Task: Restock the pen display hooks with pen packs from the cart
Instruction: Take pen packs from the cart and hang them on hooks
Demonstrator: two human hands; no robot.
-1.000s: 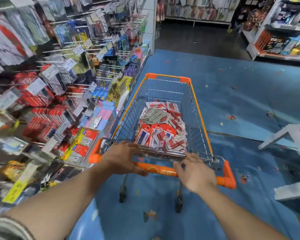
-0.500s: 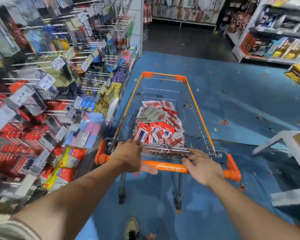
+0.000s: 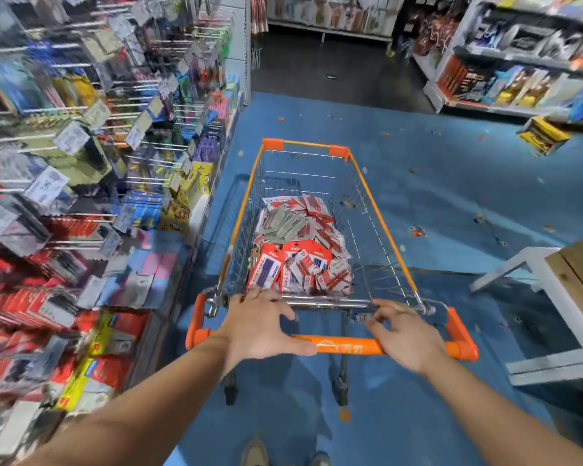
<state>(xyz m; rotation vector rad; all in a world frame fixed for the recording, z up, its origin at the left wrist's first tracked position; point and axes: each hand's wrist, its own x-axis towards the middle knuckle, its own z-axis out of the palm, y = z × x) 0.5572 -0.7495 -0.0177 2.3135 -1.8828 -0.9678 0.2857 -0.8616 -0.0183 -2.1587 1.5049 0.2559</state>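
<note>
At this moment we were at the approach step: the cart point(image 3: 317, 203) stood in the aisle on the blue floor point(image 3: 451, 196), just beside the pen display hooks point(image 3: 122, 156) that ran along our left side. Our left hand point(image 3: 261, 326) lay over the left part of the orange handle bar point(image 3: 347, 344), its fingers spread and reaching toward the basket's rear rim, holding nothing; our right hand point(image 3: 406, 334) rested on the right part of the same bar with its fingers loosely bent, and we could not tell whether they closed round it. The pen packs point(image 3: 300, 250), mostly red and white with a clutch of grey ones toward the far end, lay heaped on the basket bottom, none yet lifted. The hooks were blurred, so which of them ran short could not be read. We judged that no pack had been hung from this position and that restocking proper was still ahead. The next move, in our judgement, called for one hand to reach over the rear rim, pinch a single pack from the heap, and find its hanging hole before turning left to a matching hook.
</note>
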